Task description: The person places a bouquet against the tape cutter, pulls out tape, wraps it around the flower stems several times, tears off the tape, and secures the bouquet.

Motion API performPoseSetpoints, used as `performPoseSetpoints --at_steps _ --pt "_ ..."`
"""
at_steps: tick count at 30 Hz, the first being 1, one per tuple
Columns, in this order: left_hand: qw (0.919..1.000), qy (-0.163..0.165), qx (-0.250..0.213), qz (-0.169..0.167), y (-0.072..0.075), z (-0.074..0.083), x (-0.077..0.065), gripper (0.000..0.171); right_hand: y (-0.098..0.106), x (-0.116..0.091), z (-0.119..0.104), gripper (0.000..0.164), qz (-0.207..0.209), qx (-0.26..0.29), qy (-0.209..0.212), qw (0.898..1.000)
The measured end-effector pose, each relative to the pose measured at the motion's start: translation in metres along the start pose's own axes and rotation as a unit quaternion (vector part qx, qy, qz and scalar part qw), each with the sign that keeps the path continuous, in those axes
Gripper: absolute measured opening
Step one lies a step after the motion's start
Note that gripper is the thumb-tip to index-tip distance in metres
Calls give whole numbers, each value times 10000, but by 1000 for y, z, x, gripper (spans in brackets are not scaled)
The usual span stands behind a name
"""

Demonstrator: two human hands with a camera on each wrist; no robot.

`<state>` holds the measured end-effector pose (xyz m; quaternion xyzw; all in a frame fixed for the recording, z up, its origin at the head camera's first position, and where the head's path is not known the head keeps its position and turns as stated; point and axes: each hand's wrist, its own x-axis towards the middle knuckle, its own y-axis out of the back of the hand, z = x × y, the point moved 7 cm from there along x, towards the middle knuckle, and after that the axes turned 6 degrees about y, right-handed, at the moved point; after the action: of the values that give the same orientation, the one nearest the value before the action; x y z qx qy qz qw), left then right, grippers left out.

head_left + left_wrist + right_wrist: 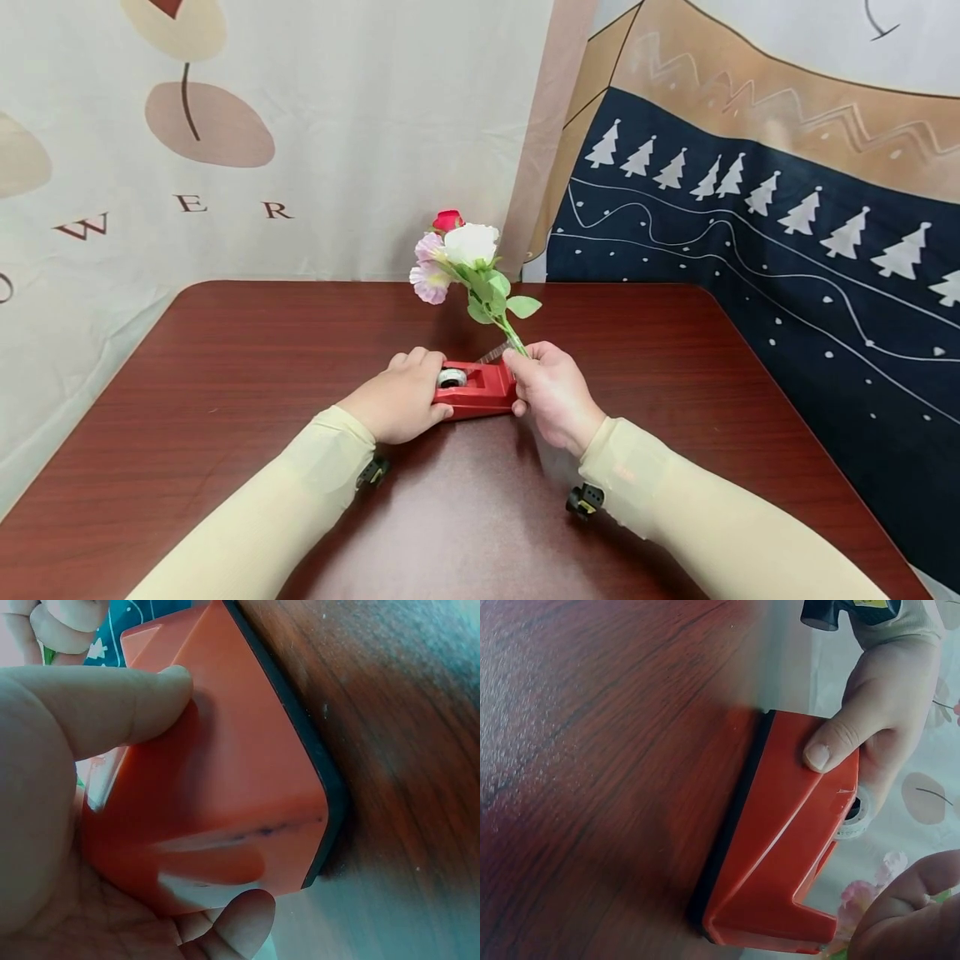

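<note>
Printed cloth hangs beyond the table. Roughly midway between the side edges sits the dispenser; the left hand grips one end, likely to steady it. At the other, the right hand pinches the flowers by their stems, leaving the blooms clear. Its grip hides whether the tape touches the stems.

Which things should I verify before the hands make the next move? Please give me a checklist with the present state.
1. Left hand grips the red tape dispenser: ok, thumb on its near side.
2. Tape roll sits in the dispenser: ok.
3. Right hand holds the flower stems: ok.
4. Flower heads clear of both hands: ok.
5. Tape strip stuck to the stems: cannot tell, too small to see.
6. Strip cut free: cannot tell.
</note>
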<state>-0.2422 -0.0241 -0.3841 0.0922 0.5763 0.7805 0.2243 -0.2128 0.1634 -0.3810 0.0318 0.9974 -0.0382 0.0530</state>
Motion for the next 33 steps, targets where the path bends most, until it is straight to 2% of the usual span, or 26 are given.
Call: performPoseSetpoints --at_steps 5,14,21,26,33 --pt "10000 -6 17 11 0 0 0 52 -1 1 1 25 40 -57 -48 10000" --pt "10000 -9 4 14 0 0 -1 52 -1 -1 0 11 214 -316 78 9992" --pt "10000 -28 3 32 1 1 -1 51 4 0 -3 20 266 -648 264 9972" --pt "10000 -19 5 37 1 1 -1 52 4 0 -2 28 80 -967 160 9952" --pt "10000 -49 7 53 1 1 -1 53 3 0 -1 36 33 -695 -11 9976"
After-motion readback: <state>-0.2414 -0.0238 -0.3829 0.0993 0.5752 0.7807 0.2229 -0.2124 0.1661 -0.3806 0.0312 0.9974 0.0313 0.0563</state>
